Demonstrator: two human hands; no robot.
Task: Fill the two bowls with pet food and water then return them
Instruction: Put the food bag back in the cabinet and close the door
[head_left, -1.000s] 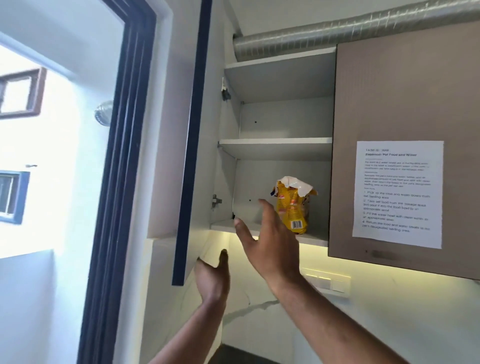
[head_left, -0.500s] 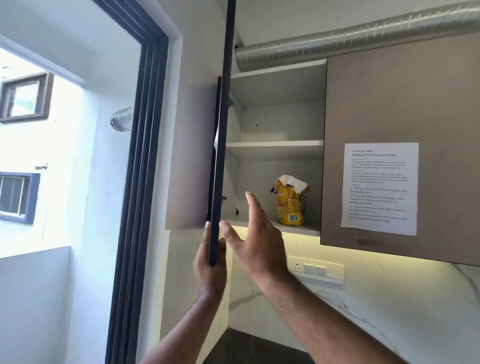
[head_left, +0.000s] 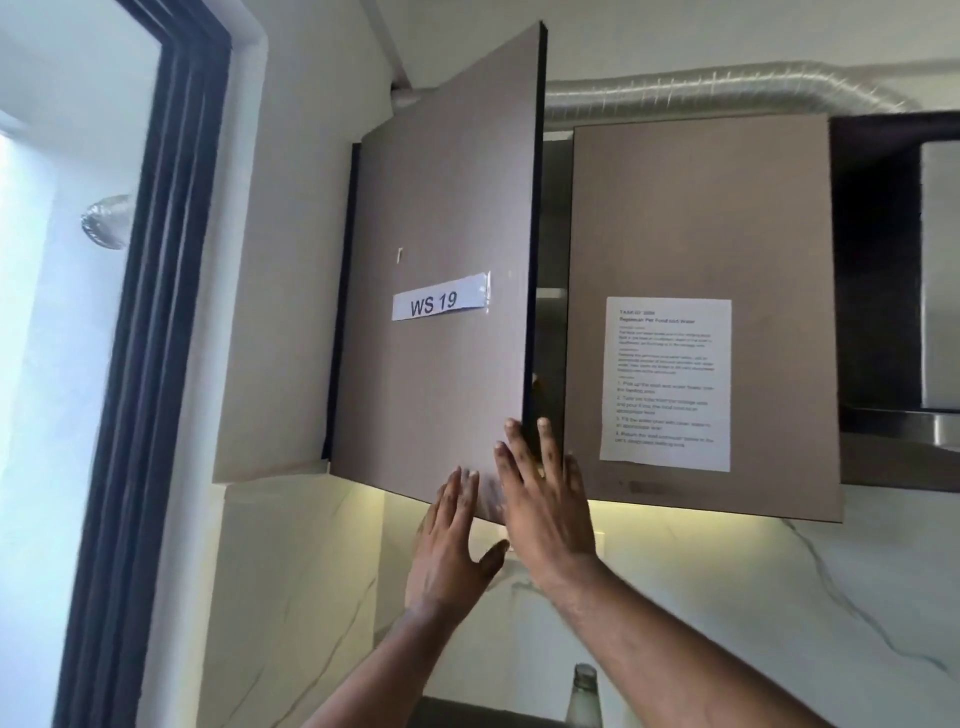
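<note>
The left cupboard door (head_left: 441, 270) stands partly ajar, its brown face turned toward the camera and a white label (head_left: 440, 303) reading "WS 19" taped across its middle; only a narrow dark gap (head_left: 551, 291) shows between its free edge and the shut right door (head_left: 701, 249), so the shelves inside are almost wholly hidden, and neither the pet food nor the two bowls can be seen. The left hand (head_left: 451, 540) lies flat against the door's lower corner at about 6 o'clock of the panel, fingers straight and holding nothing; the right hand (head_left: 545, 504) sits just beside it at 3 o'clock, fingers extended along the door's free edge, some on the face and one past the edge, pressing rather than clasping; both grips are open. On the right door, at 3 o'clock from the hands, a printed sheet (head_left: 666, 384) is stuck; its small text is too blurred to read. Above the cupboard at 12 o'clock runs a ribbed silver duct (head_left: 727, 93); at 9 o'clock stands a dark window frame (head_left: 156, 312); at 3 o'clock, far right, a dark hood (head_left: 893, 312). Below, at 6 o'clock, a glass bottle top (head_left: 584, 691) rises between the forearms.
</note>
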